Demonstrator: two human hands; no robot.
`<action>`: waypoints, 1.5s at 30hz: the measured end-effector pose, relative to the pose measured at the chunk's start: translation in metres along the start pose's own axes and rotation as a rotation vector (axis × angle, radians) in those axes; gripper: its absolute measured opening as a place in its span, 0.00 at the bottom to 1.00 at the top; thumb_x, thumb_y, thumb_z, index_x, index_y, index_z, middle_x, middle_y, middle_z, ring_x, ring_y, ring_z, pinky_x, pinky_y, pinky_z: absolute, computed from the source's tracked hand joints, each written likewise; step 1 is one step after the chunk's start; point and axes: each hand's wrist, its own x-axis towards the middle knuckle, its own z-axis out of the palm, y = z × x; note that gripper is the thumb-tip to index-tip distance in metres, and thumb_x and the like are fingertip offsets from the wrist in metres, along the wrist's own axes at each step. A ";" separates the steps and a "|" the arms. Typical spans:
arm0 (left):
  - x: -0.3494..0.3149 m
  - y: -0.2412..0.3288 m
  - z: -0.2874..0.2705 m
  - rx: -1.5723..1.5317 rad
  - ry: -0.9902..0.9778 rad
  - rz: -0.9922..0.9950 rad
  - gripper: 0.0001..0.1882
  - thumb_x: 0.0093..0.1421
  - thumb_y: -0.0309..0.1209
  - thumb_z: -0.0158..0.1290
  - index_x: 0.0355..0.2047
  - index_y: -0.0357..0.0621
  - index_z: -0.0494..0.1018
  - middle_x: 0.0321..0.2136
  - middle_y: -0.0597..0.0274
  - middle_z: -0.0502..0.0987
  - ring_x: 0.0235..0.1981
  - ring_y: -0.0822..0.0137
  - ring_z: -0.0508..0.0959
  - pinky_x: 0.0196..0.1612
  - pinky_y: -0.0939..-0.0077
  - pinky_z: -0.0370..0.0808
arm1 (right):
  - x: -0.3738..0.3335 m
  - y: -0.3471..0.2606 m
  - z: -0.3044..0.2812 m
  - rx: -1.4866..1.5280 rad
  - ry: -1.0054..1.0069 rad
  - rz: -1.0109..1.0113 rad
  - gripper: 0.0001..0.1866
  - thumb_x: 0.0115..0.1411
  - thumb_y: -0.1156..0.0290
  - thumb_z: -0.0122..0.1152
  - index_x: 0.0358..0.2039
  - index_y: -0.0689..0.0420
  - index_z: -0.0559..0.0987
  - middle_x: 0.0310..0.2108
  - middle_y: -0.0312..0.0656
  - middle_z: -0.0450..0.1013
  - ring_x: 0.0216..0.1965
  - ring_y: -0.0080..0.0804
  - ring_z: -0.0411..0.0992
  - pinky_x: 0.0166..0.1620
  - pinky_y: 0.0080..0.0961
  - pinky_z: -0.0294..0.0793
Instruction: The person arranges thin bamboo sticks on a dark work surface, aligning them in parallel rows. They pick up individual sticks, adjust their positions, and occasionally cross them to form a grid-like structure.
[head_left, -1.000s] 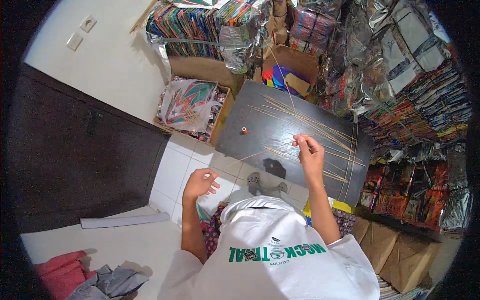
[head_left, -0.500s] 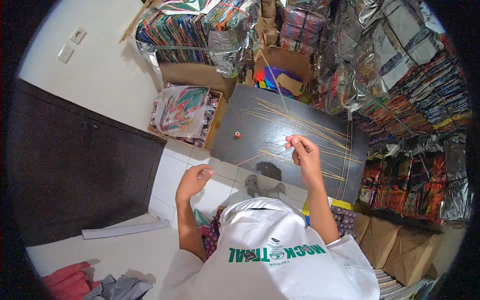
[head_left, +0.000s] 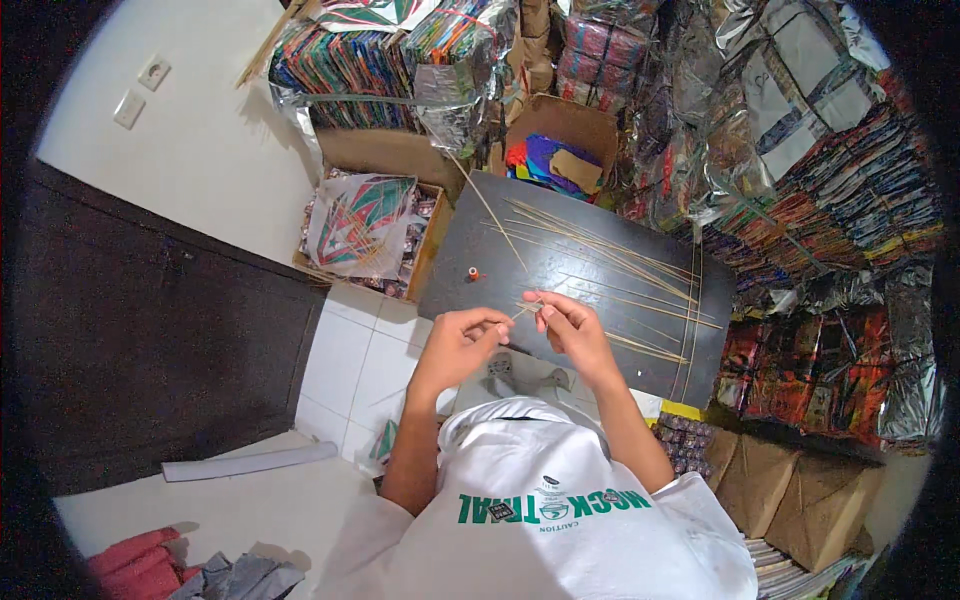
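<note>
fingertips of your left hand (head_left: 457, 346) and right hand (head_left: 572, 330) look pinched together on a thin stick (head_left: 490, 215) above the near edge of the dark table (head_left: 448, 272), so a light hold with both hands close should steady it without snapping.

Green capital lettering (head_left: 530, 508) across white shirt (head_left: 570, 560) front.
</note>
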 end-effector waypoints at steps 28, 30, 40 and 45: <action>-0.006 -0.003 0.017 -0.241 0.159 0.141 0.07 0.62 0.23 0.59 0.40 0.36 0.80 0.32 0.69 0.80 0.30 0.84 0.75 0.32 0.88 0.71 | -0.021 -0.018 0.011 -0.389 -0.001 -0.153 0.11 0.64 0.73 0.58 0.45 0.59 0.81 0.31 0.36 0.79 0.30 0.16 0.74 0.32 0.18 0.71; -0.006 -0.001 0.018 -0.250 0.162 0.144 0.07 0.62 0.22 0.59 0.40 0.35 0.80 0.32 0.68 0.80 0.30 0.84 0.75 0.32 0.88 0.71 | -0.021 -0.018 0.012 -0.375 0.015 -0.175 0.11 0.64 0.73 0.58 0.45 0.59 0.81 0.32 0.38 0.79 0.31 0.17 0.75 0.32 0.18 0.71; -0.007 0.002 0.020 -0.255 0.134 0.158 0.06 0.62 0.22 0.58 0.40 0.35 0.79 0.34 0.65 0.82 0.34 0.80 0.79 0.35 0.87 0.74 | -0.020 -0.010 0.016 -0.275 0.063 -0.216 0.09 0.63 0.75 0.60 0.42 0.62 0.81 0.32 0.40 0.81 0.32 0.20 0.77 0.34 0.18 0.74; -0.009 0.003 0.018 -0.296 0.106 0.115 0.07 0.61 0.21 0.59 0.40 0.34 0.79 0.37 0.60 0.82 0.38 0.74 0.80 0.44 0.79 0.77 | -0.020 -0.009 0.019 -0.275 0.069 -0.243 0.08 0.62 0.75 0.61 0.41 0.62 0.80 0.31 0.39 0.81 0.31 0.19 0.77 0.33 0.18 0.74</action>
